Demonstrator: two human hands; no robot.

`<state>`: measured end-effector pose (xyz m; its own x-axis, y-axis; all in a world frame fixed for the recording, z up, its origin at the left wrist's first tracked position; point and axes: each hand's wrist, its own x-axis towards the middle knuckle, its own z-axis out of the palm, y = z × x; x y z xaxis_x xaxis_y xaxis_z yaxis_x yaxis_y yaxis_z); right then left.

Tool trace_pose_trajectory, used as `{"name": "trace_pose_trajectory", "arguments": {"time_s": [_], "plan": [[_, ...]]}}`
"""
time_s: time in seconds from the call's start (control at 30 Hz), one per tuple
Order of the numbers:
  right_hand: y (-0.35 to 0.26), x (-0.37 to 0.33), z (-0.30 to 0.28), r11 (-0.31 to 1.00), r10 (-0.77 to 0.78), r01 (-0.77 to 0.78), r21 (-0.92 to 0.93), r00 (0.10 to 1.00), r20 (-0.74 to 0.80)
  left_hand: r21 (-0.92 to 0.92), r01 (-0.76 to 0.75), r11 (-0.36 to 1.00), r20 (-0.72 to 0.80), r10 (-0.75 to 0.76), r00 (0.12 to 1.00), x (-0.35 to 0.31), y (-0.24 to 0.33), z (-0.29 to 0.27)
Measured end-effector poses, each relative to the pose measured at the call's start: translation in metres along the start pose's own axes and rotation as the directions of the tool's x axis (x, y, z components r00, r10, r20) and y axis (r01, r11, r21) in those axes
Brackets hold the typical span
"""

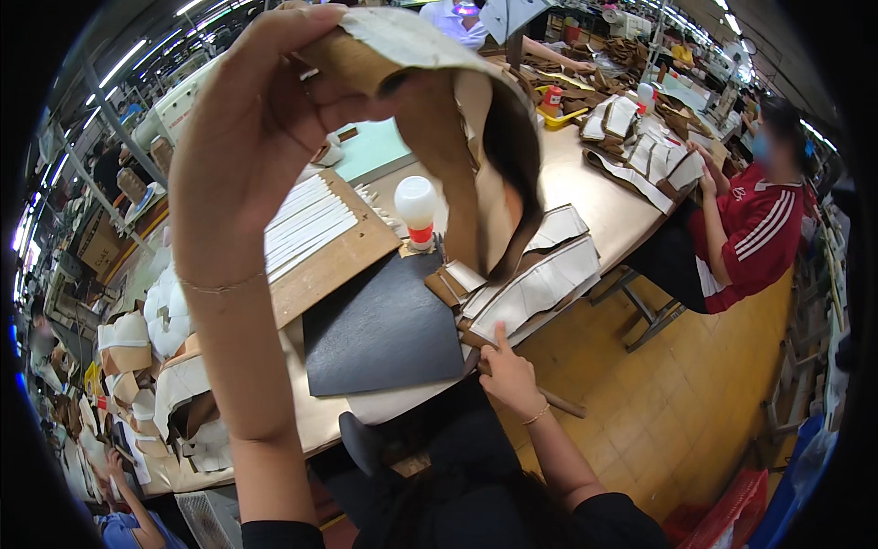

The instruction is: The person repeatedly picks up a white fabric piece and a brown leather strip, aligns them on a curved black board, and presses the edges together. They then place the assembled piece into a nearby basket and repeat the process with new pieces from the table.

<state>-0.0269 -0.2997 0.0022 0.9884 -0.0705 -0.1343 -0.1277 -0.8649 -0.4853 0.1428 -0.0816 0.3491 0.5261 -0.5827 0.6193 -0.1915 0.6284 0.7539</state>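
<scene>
Raised high in front of me, my left hand (274, 110) is closed on a curved shoe-upper piece (412, 69) of brown leather with a white backing. The piece hangs in a loop over the table, and its lower part is blurred. At the table's front edge, my right hand (514, 377) has its index finger stretched onto a stack of white-backed brown leather pieces (540, 284). Its other fingers curl round a wooden handle (564, 403) that sticks out to the right; the tool's head is unclear. Left of this hand lies a black sheet (384, 325).
A white bottle with a red band (417, 209) stands behind the black sheet. White strips (315, 229) lie on a brown board (343, 256). More pieces are heaped at left. A person in a red shirt (750, 229) sits at right, handling similar leather pieces (645, 151).
</scene>
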Motion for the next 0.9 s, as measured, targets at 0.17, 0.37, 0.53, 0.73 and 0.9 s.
{"name": "trace_pose_trajectory", "arguments": {"time_s": [0.17,0.37,0.53,0.73,0.9], "plan": [[0.011,-0.011,-0.008,0.977,0.028,-0.002,0.213,0.993,-0.117,0.268,0.263,0.927,-0.209,-0.211,0.955,-0.016,-0.008,0.008],[0.024,-0.019,-0.018,0.915,0.046,0.092,0.393,0.943,-0.328,0.185,0.32,0.929,-0.368,-0.236,0.899,-0.063,-0.001,0.013],[0.043,-0.026,-0.036,0.85,0.202,-0.021,0.527,0.936,-0.288,0.196,0.337,0.921,-0.699,-0.11,0.706,-0.188,0.003,-0.014],[-0.006,-0.007,-0.046,0.806,0.127,0.023,0.592,0.969,-0.21,0.074,0.902,0.426,-0.874,-0.407,0.264,-0.396,-0.033,-0.086],[-0.038,0.018,-0.02,0.922,-0.108,0.198,0.332,0.957,-0.271,0.601,0.798,-0.053,-0.786,-0.218,0.578,-0.352,-0.071,-0.062]]}}
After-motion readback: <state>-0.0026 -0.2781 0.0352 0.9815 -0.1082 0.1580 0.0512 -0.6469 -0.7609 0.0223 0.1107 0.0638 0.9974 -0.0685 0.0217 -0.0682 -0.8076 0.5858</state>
